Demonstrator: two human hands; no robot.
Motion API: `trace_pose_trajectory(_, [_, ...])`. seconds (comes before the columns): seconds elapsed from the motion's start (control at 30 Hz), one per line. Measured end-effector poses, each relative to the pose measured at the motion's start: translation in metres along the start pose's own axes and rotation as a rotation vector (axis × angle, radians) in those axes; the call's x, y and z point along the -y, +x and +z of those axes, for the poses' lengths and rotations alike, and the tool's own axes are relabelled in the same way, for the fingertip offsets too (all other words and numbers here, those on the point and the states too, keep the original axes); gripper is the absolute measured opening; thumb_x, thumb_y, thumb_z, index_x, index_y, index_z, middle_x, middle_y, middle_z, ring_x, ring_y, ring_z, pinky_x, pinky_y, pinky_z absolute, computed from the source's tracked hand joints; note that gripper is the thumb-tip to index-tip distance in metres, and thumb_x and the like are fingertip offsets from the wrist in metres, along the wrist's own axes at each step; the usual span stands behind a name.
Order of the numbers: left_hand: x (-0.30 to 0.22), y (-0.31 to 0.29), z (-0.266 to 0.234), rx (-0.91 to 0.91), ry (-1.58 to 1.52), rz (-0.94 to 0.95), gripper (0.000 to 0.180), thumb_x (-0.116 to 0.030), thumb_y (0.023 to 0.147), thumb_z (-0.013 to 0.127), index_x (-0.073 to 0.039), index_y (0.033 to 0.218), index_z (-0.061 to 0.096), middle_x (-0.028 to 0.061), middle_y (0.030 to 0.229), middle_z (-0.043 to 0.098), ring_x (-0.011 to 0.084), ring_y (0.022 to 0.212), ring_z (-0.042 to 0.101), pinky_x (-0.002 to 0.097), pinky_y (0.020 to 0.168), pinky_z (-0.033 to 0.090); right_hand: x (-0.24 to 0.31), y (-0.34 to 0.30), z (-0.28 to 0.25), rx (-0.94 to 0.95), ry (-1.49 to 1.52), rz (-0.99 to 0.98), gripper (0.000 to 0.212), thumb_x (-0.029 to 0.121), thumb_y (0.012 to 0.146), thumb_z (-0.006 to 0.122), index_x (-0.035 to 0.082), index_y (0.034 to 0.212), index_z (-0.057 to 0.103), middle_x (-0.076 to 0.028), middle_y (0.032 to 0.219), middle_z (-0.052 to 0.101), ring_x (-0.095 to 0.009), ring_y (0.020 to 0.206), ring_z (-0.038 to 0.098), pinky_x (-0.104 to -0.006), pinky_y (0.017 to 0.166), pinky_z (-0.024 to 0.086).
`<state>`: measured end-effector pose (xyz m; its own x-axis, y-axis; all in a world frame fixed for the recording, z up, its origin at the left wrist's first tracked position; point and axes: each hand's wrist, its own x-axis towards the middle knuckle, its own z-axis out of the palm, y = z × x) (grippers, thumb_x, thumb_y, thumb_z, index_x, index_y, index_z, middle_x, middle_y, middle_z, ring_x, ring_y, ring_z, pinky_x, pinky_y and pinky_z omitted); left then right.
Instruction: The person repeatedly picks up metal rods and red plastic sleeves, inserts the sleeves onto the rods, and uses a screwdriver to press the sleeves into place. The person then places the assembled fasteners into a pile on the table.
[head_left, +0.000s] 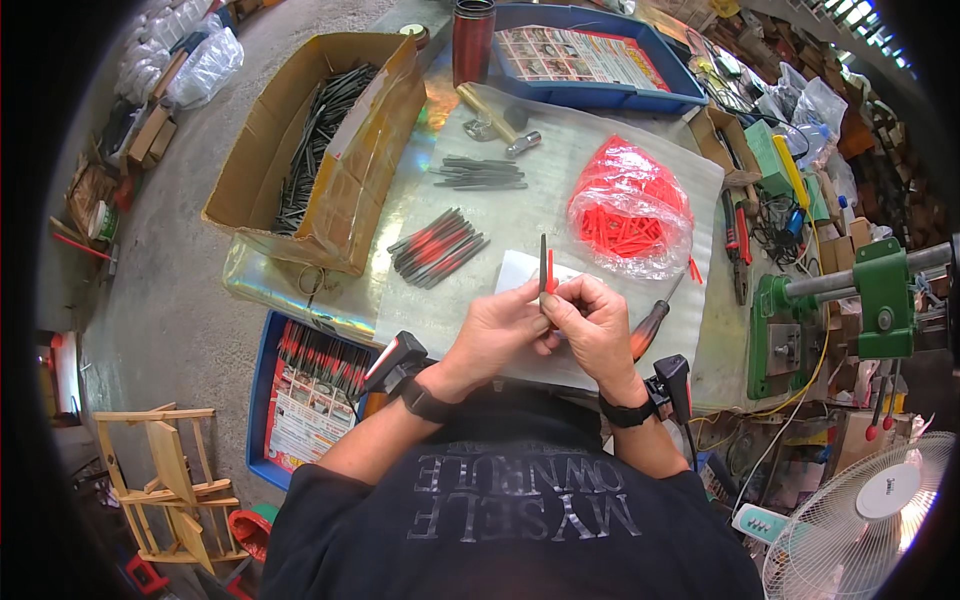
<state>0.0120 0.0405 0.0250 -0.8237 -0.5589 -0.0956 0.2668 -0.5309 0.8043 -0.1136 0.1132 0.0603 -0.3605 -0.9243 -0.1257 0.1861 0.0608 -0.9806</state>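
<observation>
In front of my chest, my left hand (500,330) and my right hand (592,318) meet, both closed in fingertip pinches. A slim black rod (543,258) stands upright from the left fingertips. Beside it, a short narrow red plastic piece (551,268) rises at my right thumb. The fingers hide the lower ends of both. Under the hands lies a white sheet (515,270). To their left is a pile of black rods with red sections (438,247); beyond it, plain black rods (480,173). A clear bag of red plastic pieces (632,210) sits to the right.
A cardboard box of black rods (385,165) stands at the left. A hammer (500,120), red tumbler (473,45) and blue tray (600,97) lie farther back. Rightward are a screwdriver (652,325), pliers (738,240), a green press (880,290) and a fan (850,530).
</observation>
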Motion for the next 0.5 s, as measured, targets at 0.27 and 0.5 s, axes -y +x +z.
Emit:
trace_pose_trajectory(0.27, [0.0026,-0.0002,-0.0006,0.003,0.0,-0.004,0.042,-0.006,0.087,0.059,-0.007,0.128,0.05,0.0058,0.078,0.062,0.0109,0.065,0.059,0.0221,0.061,0.049,-0.0018,-0.0015,0.0005,-0.014,-0.053,-0.017,0.011,0.007,0.087,0.059,-0.004,0.088,0.061,-0.006,0.072,0.063,-0.009,0.054,0.059,-0.0213,0.045,0.046])
trace_pose_trajectory(0.5, [0.0027,-0.0013,-0.0001,0.011,0.034,-0.013,0.042,-0.007,0.088,0.059,-0.007,0.129,0.049,0.0052,0.077,0.062,0.0103,0.065,0.058,0.0216,0.06,0.049,-0.0019,-0.0029,-0.0004,0.002,-0.02,-0.011,0.012,0.007,0.087,0.058,-0.004,0.09,0.061,-0.007,0.072,0.063,-0.01,0.054,0.059,-0.0208,0.045,0.046])
